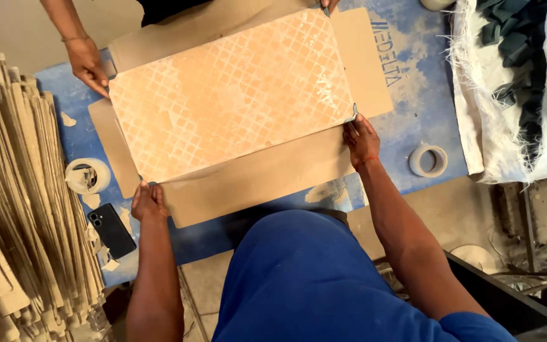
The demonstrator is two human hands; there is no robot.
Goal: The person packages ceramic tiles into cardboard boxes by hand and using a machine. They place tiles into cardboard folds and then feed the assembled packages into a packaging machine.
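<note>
Gripping the near corners of the tile (229, 95), left hand (148, 201) and right hand (361, 138) close their fingers on its edge; its long axis spans between them, cardboard sheet (267, 177) beneath, co-worker's hand (88, 63) beyond.

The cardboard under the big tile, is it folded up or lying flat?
Lying flat. The cardboard is spread open on the blue table, its flaps sticking out around the orange tile, none raised.
</note>
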